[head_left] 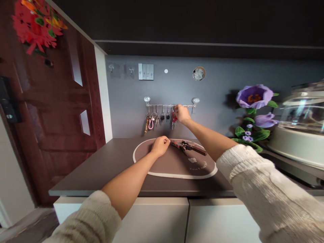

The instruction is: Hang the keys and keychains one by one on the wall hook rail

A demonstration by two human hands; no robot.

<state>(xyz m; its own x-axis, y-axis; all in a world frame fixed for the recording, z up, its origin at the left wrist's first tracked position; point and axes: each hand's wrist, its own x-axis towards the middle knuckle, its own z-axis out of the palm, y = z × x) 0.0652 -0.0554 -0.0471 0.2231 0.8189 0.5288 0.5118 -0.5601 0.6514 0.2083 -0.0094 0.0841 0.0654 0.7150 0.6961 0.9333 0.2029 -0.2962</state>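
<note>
My right hand is raised to the hook rail on the grey wall, fingers pinched on a bunch of keys with a red strap at one of the hooks. The hooks to its left carry several more bunches, among them one with a pink loop and one with a brown tag. Low over the brown mat is my left hand, its fingers curled closed; whatever they may hold is hidden. Just right of it lies a heap of keys with a dark brown strip.
To the right stand purple artificial flowers and a clear-domed appliance. A dark cabinet overhangs the counter. A red-brown door is at left. Small hooks and a switch panel are on the wall.
</note>
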